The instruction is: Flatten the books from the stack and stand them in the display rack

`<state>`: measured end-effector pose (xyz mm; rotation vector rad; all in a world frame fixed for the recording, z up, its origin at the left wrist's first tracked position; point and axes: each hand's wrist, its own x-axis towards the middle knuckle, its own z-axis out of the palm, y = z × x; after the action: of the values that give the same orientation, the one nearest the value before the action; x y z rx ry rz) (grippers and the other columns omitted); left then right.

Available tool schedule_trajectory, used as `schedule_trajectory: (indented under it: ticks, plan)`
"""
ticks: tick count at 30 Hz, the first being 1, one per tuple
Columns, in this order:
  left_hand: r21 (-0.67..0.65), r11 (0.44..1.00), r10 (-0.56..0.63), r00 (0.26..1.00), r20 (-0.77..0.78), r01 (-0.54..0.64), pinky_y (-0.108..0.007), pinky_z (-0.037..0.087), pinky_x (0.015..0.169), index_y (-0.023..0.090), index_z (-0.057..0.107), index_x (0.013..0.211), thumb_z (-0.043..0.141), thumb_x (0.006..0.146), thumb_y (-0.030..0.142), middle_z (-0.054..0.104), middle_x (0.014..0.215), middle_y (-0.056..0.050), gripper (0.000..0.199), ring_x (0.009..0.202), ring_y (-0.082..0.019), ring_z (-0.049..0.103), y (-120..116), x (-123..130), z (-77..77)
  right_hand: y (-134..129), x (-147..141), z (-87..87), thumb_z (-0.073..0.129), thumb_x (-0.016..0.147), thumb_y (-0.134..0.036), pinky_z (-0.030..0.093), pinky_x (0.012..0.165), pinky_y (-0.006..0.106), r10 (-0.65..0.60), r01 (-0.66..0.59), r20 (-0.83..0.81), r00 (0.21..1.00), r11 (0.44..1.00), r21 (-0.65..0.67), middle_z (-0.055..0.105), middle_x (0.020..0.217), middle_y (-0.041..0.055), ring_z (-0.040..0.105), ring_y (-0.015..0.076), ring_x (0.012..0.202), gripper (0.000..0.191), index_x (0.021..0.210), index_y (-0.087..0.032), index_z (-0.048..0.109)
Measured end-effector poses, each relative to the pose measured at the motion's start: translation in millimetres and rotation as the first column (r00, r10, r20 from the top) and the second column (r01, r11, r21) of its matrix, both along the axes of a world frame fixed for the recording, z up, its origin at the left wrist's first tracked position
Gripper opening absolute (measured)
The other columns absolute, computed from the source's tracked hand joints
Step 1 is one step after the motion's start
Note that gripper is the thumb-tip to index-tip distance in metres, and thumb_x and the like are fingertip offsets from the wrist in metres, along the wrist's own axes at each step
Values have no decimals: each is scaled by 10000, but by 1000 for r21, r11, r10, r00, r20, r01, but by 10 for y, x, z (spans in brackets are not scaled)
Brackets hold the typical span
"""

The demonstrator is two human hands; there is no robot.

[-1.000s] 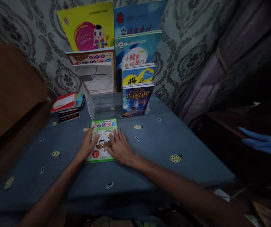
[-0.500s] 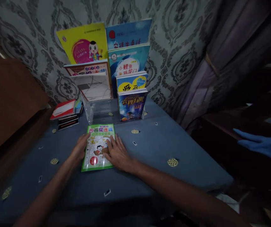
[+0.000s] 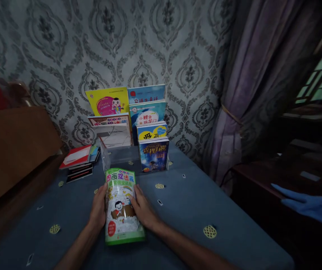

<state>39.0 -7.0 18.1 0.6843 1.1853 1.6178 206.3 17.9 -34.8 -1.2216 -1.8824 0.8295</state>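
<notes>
A green-bordered picture book (image 3: 123, 210) is held between my two hands above the blue cloth, its cover bowed. My left hand (image 3: 98, 206) grips its left edge. Around the right edge is my right hand (image 3: 142, 208), with the thumb on the cover; the fingers behind are hidden. Just beyond the book stands a clear stepped rack (image 3: 116, 157). Its left side bears a yellow book (image 3: 100, 101) and a white-covered book (image 3: 116, 137). On its right side are a teal book (image 3: 146, 112) and a dark blue book (image 3: 154, 155) in front.
Left of the rack lies a stack of books with a red and white one (image 3: 76, 156) on top. A brown box (image 3: 14, 150) stands at the far left. Purple curtains (image 3: 234, 93) hang at the right, above a dark surface with a blue glove (image 3: 310, 204).
The green book has been lifted off the cloth and now bends between my hands. My right hand has shifted from lying on the cover to its right edge. The view has tilted up.
</notes>
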Motion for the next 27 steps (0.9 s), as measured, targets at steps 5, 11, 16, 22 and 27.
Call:
schedule_trajectory:
  ticks: [5, 11, 16, 22, 27]
  plan:
    - [138, 990, 18, 996, -86, -6, -337, 588, 785, 197, 626, 1003, 836, 656, 584, 733, 928, -24, 561, 910, -246, 727, -94, 88, 201, 84, -2, 84, 587, 876, -495, 513, 1039, 543, 69, -217, -600, 797, 960, -179, 709, 1284, 135, 667, 315, 1196, 543, 1322, -187, 626]
    - [282, 956, 10, 956, -295, 77, -367, 569, 874, 234, 545, 1186, 759, 763, 577, 709, 1117, -61, 586, 1053, -273, 689, -95, -8, 447, -12, 46, 783, 660, 850, -508, 522, 1024, 521, 278, -379, -747, 604, 925, 38, 709, 1266, 137, 662, 324, 1186, 555, 1303, -188, 632]
    - [337, 936, 59, 900, -433, 101, -370, 541, 968, 259, 520, 1257, 778, 732, 523, 671, 1231, -76, 642, 1223, -307, 608, -108, -115, 428, -44, 148, 929, 532, 945, -472, 353, 1200, 491, 228, -132, -426, 875, 961, 243, 480, 1554, 113, 408, 280, 1463, 627, 1510, -216, 441]
    - [245, 948, -56, 862, -504, 205, -367, 538, 965, 289, 539, 1203, 804, 737, 415, 664, 1240, -60, 550, 1164, -279, 635, -252, -129, 412, -97, 244, 750, 430, 1003, -431, 451, 1130, 463, 120, -47, -232, 965, 953, 298, 547, 1482, 114, 513, 273, 1373, 541, 1504, -226, 423]
    - [150, 978, 9, 685, -728, 147, -351, 537, 771, 265, 623, 1112, 832, 684, 417, 711, 1082, -78, 500, 950, -290, 661, -264, -274, 541, -67, 343, 896, 491, 948, -378, 509, 1036, 481, 18, 25, -115, 993, 933, 359, 657, 1325, 115, 600, 317, 1236, 463, 1383, -221, 522]
